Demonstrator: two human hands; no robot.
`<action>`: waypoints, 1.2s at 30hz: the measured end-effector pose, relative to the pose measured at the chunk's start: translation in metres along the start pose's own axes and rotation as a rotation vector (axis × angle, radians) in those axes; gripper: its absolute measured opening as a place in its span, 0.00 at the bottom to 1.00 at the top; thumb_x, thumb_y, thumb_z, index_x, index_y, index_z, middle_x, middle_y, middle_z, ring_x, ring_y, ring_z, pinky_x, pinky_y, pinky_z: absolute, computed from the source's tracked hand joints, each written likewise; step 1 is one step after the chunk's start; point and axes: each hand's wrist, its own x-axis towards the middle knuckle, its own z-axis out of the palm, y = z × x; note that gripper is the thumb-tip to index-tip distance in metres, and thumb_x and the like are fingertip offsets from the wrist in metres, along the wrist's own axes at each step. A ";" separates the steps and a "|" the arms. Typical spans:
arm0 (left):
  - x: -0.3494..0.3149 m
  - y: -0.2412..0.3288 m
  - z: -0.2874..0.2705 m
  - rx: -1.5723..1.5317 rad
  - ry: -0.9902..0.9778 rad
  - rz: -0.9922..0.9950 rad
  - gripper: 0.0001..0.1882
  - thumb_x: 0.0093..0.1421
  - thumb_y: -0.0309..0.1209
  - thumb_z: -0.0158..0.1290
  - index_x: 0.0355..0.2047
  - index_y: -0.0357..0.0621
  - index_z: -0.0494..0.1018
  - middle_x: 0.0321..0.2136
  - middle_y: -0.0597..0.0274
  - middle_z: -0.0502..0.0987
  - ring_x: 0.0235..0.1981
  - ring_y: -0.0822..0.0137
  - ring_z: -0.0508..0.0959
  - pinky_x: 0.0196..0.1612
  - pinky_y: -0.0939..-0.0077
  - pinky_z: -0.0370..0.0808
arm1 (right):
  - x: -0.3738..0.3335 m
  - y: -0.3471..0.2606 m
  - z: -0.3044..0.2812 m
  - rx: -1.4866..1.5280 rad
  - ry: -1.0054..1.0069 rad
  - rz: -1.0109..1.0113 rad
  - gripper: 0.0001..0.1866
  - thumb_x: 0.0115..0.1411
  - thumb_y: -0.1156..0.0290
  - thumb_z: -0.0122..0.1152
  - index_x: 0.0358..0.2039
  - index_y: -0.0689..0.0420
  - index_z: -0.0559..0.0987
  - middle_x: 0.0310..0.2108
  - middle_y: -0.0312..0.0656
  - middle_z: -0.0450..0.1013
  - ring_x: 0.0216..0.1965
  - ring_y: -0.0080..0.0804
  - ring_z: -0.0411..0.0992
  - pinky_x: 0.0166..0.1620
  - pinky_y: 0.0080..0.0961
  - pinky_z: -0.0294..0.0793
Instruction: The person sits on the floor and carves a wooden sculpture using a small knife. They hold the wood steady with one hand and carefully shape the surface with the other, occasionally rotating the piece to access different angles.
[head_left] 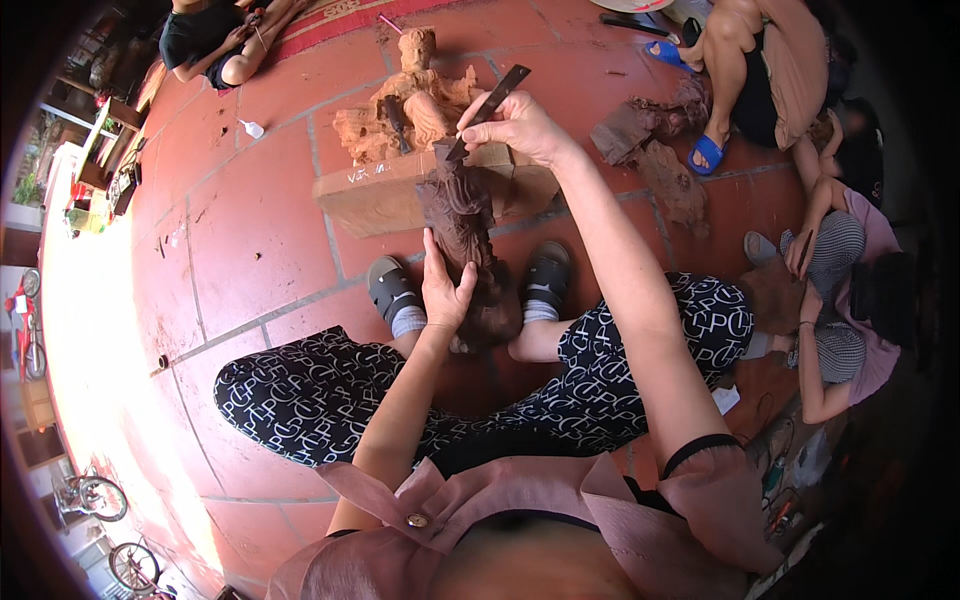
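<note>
a: where's our piece, and what step are we on?

b: the dark carving (460, 205) sits between our sandals (393, 290), just off the middle of the view toward 12 o'clock. we seem to be on detail work, shaping or scraping its top with the flat tool (505, 90).

a: and our hands?

b: our right hand (515, 128), at the carving's 1 o'clock, pinches the tool between thumb and fingers. our left hand (445, 292), at its 7 o'clock, lies spread against the side, fingers up, thumb apart. we can't tell how hard it presses.

a: how are our arms set?

b: the right one reaches nearly straight toward 11 o'clock; the left forearm slants toward 1. the tool's far end points to 1, its working end to 7.

a: what does the next move call for?

b: we'd say a steady left hand and small, controlled strokes, clear of our fingers.
</note>
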 end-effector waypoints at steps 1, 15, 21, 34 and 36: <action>0.000 0.003 0.000 0.043 -0.012 -0.013 0.47 0.54 0.36 0.54 0.65 0.42 0.37 0.60 0.38 0.56 0.62 0.48 0.59 0.61 0.66 0.57 | 0.003 -0.033 0.000 -0.124 -0.038 -0.029 0.07 0.52 0.76 0.65 0.33 0.60 0.79 0.27 0.37 0.76 0.29 0.22 0.75 0.36 0.19 0.76; 0.093 0.061 -0.110 0.120 -0.152 0.068 0.21 0.55 0.28 0.55 0.50 0.41 0.71 0.41 0.55 0.75 0.41 0.70 0.77 0.43 0.75 0.75 | -0.052 -0.093 -0.057 -0.245 0.042 0.066 0.06 0.53 0.75 0.62 0.27 0.60 0.72 0.26 0.43 0.75 0.26 0.31 0.76 0.34 0.24 0.76; 0.149 0.190 -0.063 0.153 -0.475 0.489 0.19 0.56 0.29 0.55 0.50 0.44 0.72 0.33 0.61 0.79 0.35 0.73 0.78 0.41 0.77 0.76 | -0.048 0.004 -0.022 -0.643 0.012 -0.096 0.11 0.49 0.72 0.68 0.33 0.60 0.77 0.33 0.35 0.75 0.38 0.19 0.72 0.41 0.20 0.72; 0.200 0.187 -0.026 0.635 -0.575 0.685 0.08 0.49 0.29 0.55 0.31 0.45 0.71 0.23 0.60 0.75 0.25 0.61 0.77 0.29 0.67 0.72 | -0.029 0.036 -0.014 -0.510 0.087 -0.093 0.27 0.46 0.62 0.71 0.44 0.60 0.72 0.38 0.37 0.73 0.38 0.25 0.72 0.44 0.23 0.72; 0.194 0.181 -0.029 0.579 -0.578 0.679 0.09 0.49 0.30 0.55 0.32 0.46 0.72 0.23 0.60 0.75 0.25 0.62 0.77 0.29 0.67 0.72 | -0.032 0.031 -0.008 -0.552 0.051 0.015 0.29 0.44 0.60 0.72 0.43 0.59 0.72 0.33 0.38 0.75 0.37 0.29 0.74 0.44 0.26 0.73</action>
